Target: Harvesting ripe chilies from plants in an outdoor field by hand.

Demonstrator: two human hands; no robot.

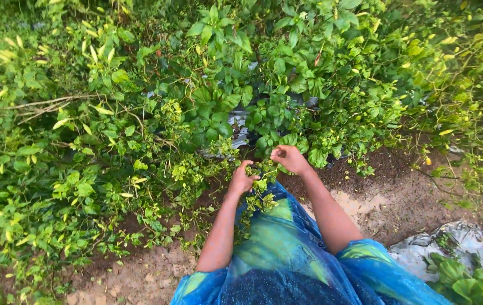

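My left hand (242, 179) is closed around a bunch of small-leaved green vine (260, 183) that trails down over my blue-green clothing (281, 248). My right hand (290, 158) is just to its right, fingers pinched on the top of the same vine strand where it leaves the bush (241, 85). Both hands are at the lower edge of the dense foliage, above bare wet soil.
Thick green and yellowish shrubs fill the top and left. Dry bare twigs (49, 104) lie at the left. Dark plastic sheeting (240, 121) shows under the leaves. Muddy ground (388, 197) runs right; a grey rock or sack (462, 243) with broad leaves sits at bottom right.
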